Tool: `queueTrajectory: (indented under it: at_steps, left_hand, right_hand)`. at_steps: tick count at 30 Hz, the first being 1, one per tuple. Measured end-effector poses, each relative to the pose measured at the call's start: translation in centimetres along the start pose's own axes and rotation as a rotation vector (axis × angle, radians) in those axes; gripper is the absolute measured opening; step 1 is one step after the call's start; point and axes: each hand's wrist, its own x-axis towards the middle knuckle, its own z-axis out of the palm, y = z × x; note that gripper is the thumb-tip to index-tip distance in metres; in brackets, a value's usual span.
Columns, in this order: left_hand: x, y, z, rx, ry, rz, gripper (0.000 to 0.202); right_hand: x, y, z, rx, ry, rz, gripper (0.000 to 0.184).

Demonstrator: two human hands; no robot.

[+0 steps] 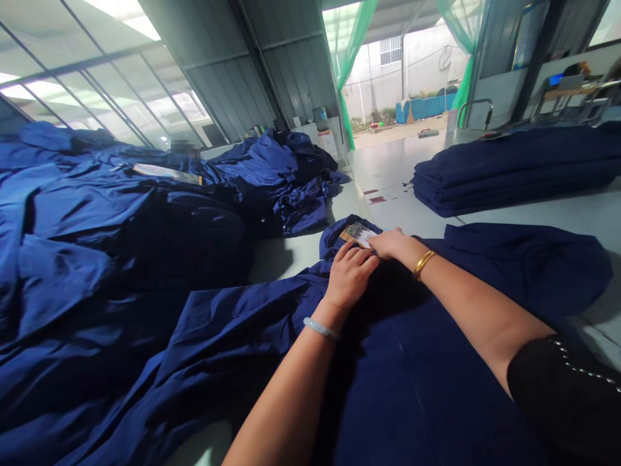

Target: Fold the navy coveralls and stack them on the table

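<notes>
A navy garment [412,362] is spread out before me, its collar end [334,234] away from me and its sleeves out to both sides. Near the collar lies a small printed card [358,234] with a brown edge and a grey and white picture. My right hand [391,244], with a gold bangle at the wrist, pinches the near right end of this card. Close beside it, my left hand [350,275] has its fingers bent over the cloth just below the card, gripping the garment. Its fingertips are partly hidden.
Heaped navy garments [97,226] fill the left side, another printed card [167,173] lying on top. A folded navy stack [514,168] sits at the right on the pale table [383,171]. Beyond, green curtains [356,52] hang at an open doorway.
</notes>
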Motion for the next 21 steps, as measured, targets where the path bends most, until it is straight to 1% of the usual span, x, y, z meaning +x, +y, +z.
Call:
queueTrajectory:
  at_steps: [1,3,6,7,11,13,15,16,18,20,21]
  left_hand:
    - [0.1,0.0,-0.1,0.006,-0.017,-0.006,0.033]
    - [0.2,-0.2,-0.3,0.035,-0.071,-0.081,0.029]
    - [0.1,-0.7,-0.4,0.069,-0.187,-0.287,0.017]
    - [0.0,-0.9,-0.3,0.069,-0.229,-0.357,0.019]
    - [-0.7,-1.9,0.3,0.010,-0.392,-0.584,0.040]
    - [-1.0,-2.4,0.5,-0.058,-0.465,-0.680,0.049]
    - [-1.0,-2.9,0.5,-0.120,-0.518,-0.758,0.061]
    - [-0.9,-3.1,0.5,-0.138,-0.529,-0.787,0.068]
    - [-0.9,-3.6,0.4,-0.134,-0.525,-0.829,0.080]
    - [-0.9,-4.0,0.2,-0.088,-0.513,-0.850,0.085]
    - [-1.0,-4.2,0.1,-0.061,-0.518,-0.858,0.085]
  right_hand:
    - [-0.3,-0.3,0.0,-0.025,0.019,0.017,0.048]
    - [-0.9,-0.8,-0.1,-0.061,0.067,0.043,0.056]
    - [-1.4,-0.8,-0.3,-0.078,0.141,0.062,0.063]
    - [-1.4,-0.6,-0.4,-0.072,0.149,0.058,0.063]
    - [-1.2,0.6,-1.5,0.021,0.097,-0.022,0.060]
    - [-1.2,1.5,-2.3,0.070,0.110,-0.032,0.057]
    - [-1.5,2.4,-2.9,0.089,0.147,-0.005,0.055]
    - [-1.7,2.9,-2.9,0.089,0.151,0.003,0.053]
    - [-2.4,4.0,-2.5,0.085,0.114,-0.012,0.049]
    - [-3.3,5.2,-1.5,0.076,0.059,-0.023,0.046]
    - [-3.8,5.9,-0.9,0.067,0.044,-0.002,0.048]
